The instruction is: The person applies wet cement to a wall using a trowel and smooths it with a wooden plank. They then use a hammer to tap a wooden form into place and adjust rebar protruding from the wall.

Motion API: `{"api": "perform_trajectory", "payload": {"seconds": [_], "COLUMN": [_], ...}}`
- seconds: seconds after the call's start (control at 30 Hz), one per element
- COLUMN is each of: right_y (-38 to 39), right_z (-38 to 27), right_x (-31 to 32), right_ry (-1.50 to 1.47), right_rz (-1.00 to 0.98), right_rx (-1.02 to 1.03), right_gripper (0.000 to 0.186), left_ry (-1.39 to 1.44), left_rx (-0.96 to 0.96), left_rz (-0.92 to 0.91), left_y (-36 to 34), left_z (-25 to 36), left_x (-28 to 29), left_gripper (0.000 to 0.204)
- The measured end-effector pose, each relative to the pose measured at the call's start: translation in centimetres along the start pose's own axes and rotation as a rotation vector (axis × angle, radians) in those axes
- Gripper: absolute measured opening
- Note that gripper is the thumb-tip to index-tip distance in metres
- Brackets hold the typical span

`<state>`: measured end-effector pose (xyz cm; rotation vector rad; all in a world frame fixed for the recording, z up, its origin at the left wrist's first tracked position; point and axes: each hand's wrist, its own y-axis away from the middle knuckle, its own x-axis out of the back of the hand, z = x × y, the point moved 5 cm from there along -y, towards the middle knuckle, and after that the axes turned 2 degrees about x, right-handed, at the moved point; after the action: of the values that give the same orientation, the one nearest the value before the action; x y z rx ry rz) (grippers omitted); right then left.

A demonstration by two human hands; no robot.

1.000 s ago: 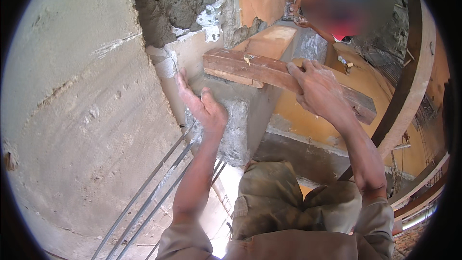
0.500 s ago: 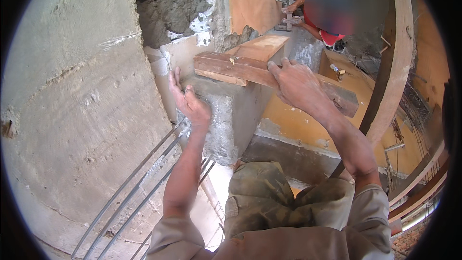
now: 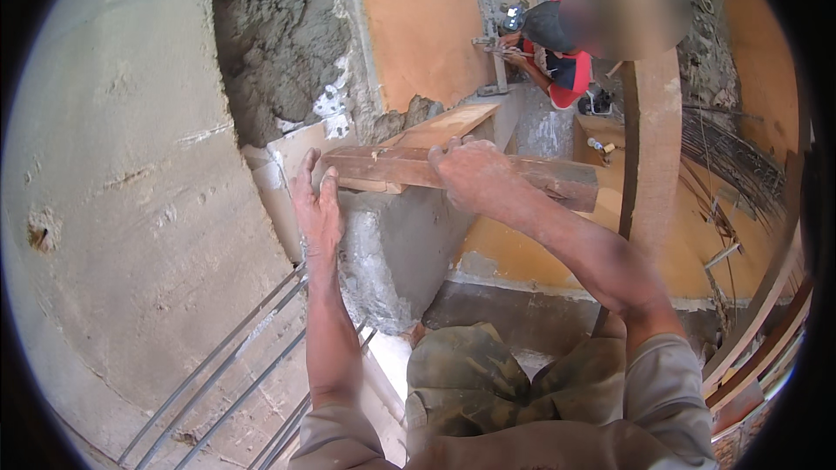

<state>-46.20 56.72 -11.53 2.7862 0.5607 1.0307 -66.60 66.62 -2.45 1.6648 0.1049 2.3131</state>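
Observation:
My right hand (image 3: 470, 174) grips a short reddish-brown timber (image 3: 557, 181) lying crosswise over the end of a paler board (image 3: 448, 122), at the top of a rough concrete block (image 3: 387, 252). My left hand (image 3: 318, 204) is raised at the timber's left end, fingers apart and pointing up, holding nothing; whether its fingertips touch the wood I cannot tell. Just beyond it are chipped pale slabs (image 3: 292, 152) and rough grey mortar (image 3: 274, 52) in a recess.
A co-worker (image 3: 562, 70) in red and dark clothing handles a metal piece (image 3: 496, 65) at the back. A tall curved timber (image 3: 653, 165) rises at the right, beside bundled rods (image 3: 723, 165). Steel bars (image 3: 209, 365) cross the lower left, along a plastered concrete surface (image 3: 113, 183).
The view has shifted, showing more of the co-worker's area. Both my hands and the timber sit farther left and lower in it; my left hand's fingers point more upright.

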Motion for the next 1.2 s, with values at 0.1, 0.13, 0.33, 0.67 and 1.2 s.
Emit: {"api": "perform_trajectory", "payload": {"seconds": [0.1,0.13,0.33,0.67,1.2], "right_y": [-0.2,-0.3,0.1,-0.7,-0.9], "right_z": [0.2,0.0,-0.2,-0.4,-1.1], "right_x": [0.0,0.0,0.6,0.1,-0.5], "right_ry": [-0.074,-0.084,-0.017,0.087,0.197], "right_rz": [-0.034,-0.05,-0.027,-0.034,-0.056], "right_rx": [-0.026,-0.026,-0.021,-0.006,0.085], "right_gripper": [0.037,0.037,0.03,0.035,0.039], "left_ry": [-0.185,-0.157,0.317,0.013,-0.136], "left_rx": [-0.174,-0.128,0.002,-0.242,-0.108], "left_rz": [-0.174,-0.274,-0.044,0.382,0.431], "left_y": [-1.9,-2.3,-2.0,11.8,12.6], "left_z": [2.2,1.4,0.6,-1.1,-2.6], "left_x": [-2.2,-3.1,-2.5,-1.3,-2.3], "left_gripper": [0.054,0.053,0.046,0.055,0.06]}}
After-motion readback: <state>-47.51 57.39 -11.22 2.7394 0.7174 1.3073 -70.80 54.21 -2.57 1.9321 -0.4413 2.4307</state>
